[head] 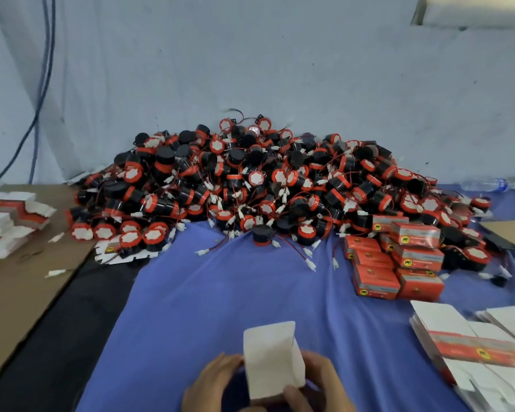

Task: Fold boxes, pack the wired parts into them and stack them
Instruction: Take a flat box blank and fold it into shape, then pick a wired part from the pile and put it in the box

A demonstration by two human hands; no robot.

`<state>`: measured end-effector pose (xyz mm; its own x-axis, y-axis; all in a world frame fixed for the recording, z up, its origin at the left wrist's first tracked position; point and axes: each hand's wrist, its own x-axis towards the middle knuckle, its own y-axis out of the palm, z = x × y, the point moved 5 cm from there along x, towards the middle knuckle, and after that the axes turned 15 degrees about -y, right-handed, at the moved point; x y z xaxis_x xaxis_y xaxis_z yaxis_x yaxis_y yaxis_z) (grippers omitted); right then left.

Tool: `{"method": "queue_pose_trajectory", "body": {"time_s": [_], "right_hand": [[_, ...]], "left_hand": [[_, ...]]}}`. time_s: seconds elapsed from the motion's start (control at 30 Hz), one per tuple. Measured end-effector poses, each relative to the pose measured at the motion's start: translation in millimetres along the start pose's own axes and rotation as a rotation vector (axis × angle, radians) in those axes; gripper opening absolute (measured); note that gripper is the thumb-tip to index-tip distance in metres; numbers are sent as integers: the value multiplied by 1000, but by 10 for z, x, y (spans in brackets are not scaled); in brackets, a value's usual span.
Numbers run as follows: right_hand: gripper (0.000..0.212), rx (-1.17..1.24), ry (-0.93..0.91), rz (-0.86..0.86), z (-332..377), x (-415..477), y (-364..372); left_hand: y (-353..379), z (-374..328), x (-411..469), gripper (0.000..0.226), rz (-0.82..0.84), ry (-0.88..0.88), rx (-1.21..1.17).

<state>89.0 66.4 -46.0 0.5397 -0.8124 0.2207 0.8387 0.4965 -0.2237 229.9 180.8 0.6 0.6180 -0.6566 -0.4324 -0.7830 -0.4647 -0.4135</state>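
Nearest the viewer, a part-formed white carton (269, 359) stands upright between both hands, long axis vertical, plain inner face outward. The left hand (211, 382) has its fingers curled against the carton's left edge. The right hand (321, 382) wraps the right side, thumb on the lower front. Both grip the carton and hold nothing else. The material is thin matt card, creased, and in my judgement not yet squared or closed. Near the right hand lies a fanned heap of flat blanks (470, 346), white with an orange band. Beyond these, right of centre, glossy orange packed boxes (394, 263) are stacked in two tiers. Straight ahead, well apart from the fingers, sits the pile of wired parts (250, 179): black cylinders with red rims, white faces and thin tangled leads ending in white plugs. Its front edge lies about equally far from either hand, while the stack is nearer the right. Everything rests on a soft blue cloth (220, 292).
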Motion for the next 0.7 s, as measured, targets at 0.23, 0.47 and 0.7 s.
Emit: {"method": "queue_pose_trajectory", "body": {"time_s": [0.23,0.47,0.7], "right_hand": [[68,542,262,-210,77,516,-507],[41,379,315,-60,158,1686,182],[42,194,315,1,-321,3015,787]], "left_hand": [[-491,49,397,23,-39,-166,-410],[-328,-631,1583,20,6,-114,-691],[61,-1345,3158,60,-120,-24,-258]]}}
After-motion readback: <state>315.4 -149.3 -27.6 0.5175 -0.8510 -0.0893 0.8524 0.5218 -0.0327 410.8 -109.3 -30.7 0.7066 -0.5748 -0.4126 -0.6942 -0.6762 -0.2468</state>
